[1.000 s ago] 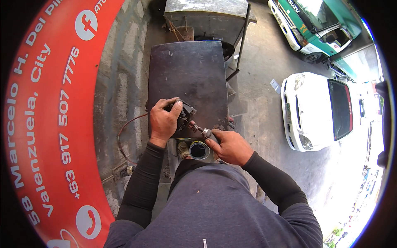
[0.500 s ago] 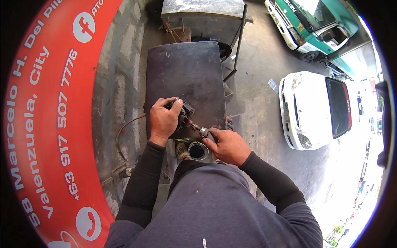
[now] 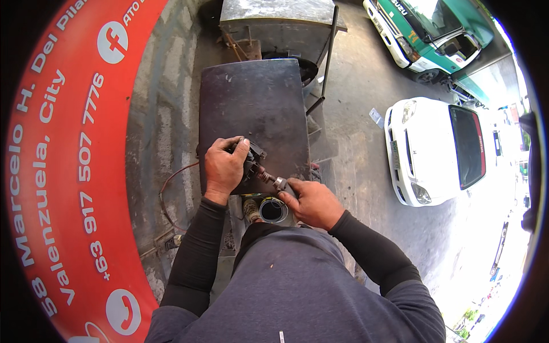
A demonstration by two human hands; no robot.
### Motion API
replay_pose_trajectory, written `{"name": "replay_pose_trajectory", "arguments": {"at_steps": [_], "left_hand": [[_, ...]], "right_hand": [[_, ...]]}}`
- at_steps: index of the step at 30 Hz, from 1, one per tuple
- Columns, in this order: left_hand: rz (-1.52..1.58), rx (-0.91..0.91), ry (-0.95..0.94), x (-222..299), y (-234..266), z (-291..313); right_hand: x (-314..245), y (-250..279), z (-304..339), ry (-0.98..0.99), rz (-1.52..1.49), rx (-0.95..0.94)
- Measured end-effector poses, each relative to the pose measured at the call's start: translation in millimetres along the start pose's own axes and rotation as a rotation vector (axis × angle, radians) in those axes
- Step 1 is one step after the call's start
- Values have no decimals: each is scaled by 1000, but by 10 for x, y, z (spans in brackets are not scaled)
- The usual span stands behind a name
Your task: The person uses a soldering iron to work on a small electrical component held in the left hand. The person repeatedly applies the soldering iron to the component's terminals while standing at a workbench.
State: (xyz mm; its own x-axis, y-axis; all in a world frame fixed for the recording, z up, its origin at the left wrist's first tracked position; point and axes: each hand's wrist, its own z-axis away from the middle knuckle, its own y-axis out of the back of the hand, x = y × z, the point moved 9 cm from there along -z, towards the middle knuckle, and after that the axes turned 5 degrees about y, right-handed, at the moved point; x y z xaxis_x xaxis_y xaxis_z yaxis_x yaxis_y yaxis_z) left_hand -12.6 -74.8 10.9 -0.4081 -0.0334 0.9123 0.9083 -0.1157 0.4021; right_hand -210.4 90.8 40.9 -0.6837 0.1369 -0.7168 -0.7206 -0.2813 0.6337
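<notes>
Over the near part of a dark metal-topped bench (image 3: 251, 97), my left hand (image 3: 224, 167) is wrapped round a black, blocky mechanical part (image 3: 255, 155). A reddish-brown ribbed shaft (image 3: 264, 175) runs from that part toward the lower right. My right hand (image 3: 315, 201) grips a dark-handled tool (image 3: 280, 183) with a shiny metal collar, thumb along its handle. The tool's end meets the ribbed shaft; whether it is joined or only touching I cannot tell. My palms hide much of both things.
Below the bench's near edge stands an open round can (image 3: 273, 210) with dark contents. A thin reddish hose (image 3: 166, 191) curves along the left. Behind is a metal box (image 3: 280, 28) with a leaning pipe (image 3: 330, 54). A white car (image 3: 434, 151), a green truck (image 3: 426, 34) and a red banner (image 3: 68, 171) flank me.
The view has shifted very slightly. Both hands keep their grips, and the black part and the tool stay in nearly the same place.
</notes>
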Motion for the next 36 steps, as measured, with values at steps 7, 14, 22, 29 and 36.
{"name": "replay_pose_trajectory", "arguments": {"at_steps": [7, 14, 22, 29, 36], "left_hand": [[-18, -9, 33, 36, 11, 6], [-21, -21, 33, 34, -24, -4], [-25, -10, 44, -3, -7, -25], [-16, -19, 38, -16, -12, -15], [-11, -8, 9, 14, -4, -4]], "right_hand": [[-21, 31, 9, 15, 14, -2], [-13, -22, 23, 31, 22, -1], [-23, -61, 36, 41, 54, -32], [6, 15, -10, -18, -60, -8], [79, 42, -12, -17, -95, -17]]}}
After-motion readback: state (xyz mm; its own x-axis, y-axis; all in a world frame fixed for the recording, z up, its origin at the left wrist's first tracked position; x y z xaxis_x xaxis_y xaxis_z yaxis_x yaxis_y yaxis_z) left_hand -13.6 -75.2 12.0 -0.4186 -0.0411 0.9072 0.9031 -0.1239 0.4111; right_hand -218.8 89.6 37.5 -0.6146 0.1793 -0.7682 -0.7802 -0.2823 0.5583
